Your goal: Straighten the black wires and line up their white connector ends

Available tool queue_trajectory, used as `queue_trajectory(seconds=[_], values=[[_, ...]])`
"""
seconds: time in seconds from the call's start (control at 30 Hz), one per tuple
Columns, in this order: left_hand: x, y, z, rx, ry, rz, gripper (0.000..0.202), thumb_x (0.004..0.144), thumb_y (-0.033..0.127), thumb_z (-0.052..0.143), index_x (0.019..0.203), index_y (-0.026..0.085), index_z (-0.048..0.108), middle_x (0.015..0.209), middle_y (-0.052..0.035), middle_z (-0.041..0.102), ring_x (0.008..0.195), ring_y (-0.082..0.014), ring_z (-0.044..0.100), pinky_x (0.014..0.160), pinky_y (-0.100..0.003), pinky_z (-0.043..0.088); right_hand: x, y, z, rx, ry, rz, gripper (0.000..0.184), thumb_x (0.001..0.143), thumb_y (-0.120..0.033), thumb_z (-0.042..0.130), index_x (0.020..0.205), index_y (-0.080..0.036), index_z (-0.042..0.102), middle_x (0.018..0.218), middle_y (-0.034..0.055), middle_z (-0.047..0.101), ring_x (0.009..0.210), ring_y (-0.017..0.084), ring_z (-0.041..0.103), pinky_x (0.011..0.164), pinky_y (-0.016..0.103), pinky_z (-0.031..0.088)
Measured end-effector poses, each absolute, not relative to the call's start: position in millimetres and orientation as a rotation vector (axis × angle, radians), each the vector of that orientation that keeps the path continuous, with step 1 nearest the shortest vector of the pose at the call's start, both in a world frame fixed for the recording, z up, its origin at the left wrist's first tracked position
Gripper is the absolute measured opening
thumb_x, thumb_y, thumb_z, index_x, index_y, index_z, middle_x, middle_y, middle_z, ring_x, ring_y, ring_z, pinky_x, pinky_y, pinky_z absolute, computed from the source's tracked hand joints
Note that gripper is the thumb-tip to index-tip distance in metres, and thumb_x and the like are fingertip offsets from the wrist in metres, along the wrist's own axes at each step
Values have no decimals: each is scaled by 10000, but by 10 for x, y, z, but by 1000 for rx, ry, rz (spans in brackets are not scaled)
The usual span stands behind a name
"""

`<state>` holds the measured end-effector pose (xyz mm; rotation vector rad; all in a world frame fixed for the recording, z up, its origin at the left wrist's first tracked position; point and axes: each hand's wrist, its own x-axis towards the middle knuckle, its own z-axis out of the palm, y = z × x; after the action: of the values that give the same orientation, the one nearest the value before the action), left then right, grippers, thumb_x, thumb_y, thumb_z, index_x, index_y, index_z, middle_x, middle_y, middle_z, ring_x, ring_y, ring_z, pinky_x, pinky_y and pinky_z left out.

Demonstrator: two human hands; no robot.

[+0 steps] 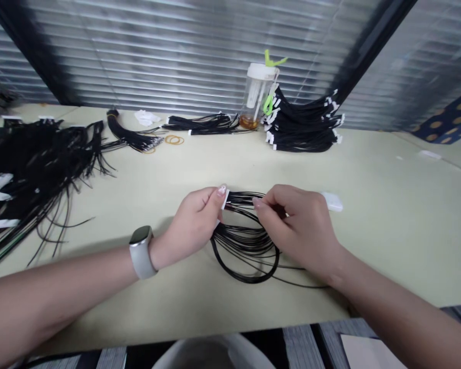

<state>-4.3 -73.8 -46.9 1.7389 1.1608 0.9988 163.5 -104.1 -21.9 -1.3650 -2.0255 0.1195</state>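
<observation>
Near the middle of the table, my left hand (200,218) is closed on a white connector (225,199), thumb on top. Thin black wires (246,197) run from that connector toward the right. My right hand (297,223) pinches at these wires with thumb and forefinger, a short way from the connector; the exact wire between the fingertips is hard to make out. Below and between both hands lies a looped bundle of black cable (249,251), with loose ends trailing right under my right wrist. A second white piece shows partly beneath my left fingers.
A large heap of black wires (30,164) covers the table's left side. At the back are a tied wire bundle (128,133), rubber bands (174,140), a bottle (255,95) and stacked wire harnesses (303,123). A white block (332,201) lies beyond my right hand.
</observation>
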Motion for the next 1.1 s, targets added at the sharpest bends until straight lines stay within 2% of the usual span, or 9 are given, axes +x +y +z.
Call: queue_trajectory(seconds=[0.2,0.47,0.7,0.83,1.1], values=[[-49,-731,-480,1723,1174,1012,450,882,416,353,522,160,437,438,35,395,437,-83,367,437,-215,302,1639,-1043,-234,-1327,-2045,147,211,792,-202,494,585,-169,469,520,-31,476,466,66,387,473,222,287],[-47,-731,-489,1712,1164,1036,441,888,393,349,523,161,435,444,36,395,434,-80,370,438,-213,310,1622,-1011,-203,-1385,-2004,665,274,847,-244,443,587,-161,473,525,-44,420,514,69,370,476,201,300],[-62,-742,-481,1754,1156,1006,435,894,382,343,535,158,442,447,40,391,448,-80,377,462,-212,320,1676,-950,-212,-1270,-2245,343,135,828,-184,483,728,-158,569,689,-3,543,607,87,456,575,225,329],[-63,-743,-482,1825,1144,993,420,896,350,342,539,153,446,474,35,406,473,-80,388,481,-210,325,1650,-955,-241,-1259,-2354,292,156,851,-177,443,786,-156,584,724,16,538,649,105,480,594,236,337],[-57,-744,-497,1865,1190,968,409,890,329,342,539,150,451,481,37,417,471,-78,387,482,-207,324,1593,-947,-341,-1217,-2304,287,188,858,-193,441,733,-146,575,692,10,532,644,100,477,575,228,337]])
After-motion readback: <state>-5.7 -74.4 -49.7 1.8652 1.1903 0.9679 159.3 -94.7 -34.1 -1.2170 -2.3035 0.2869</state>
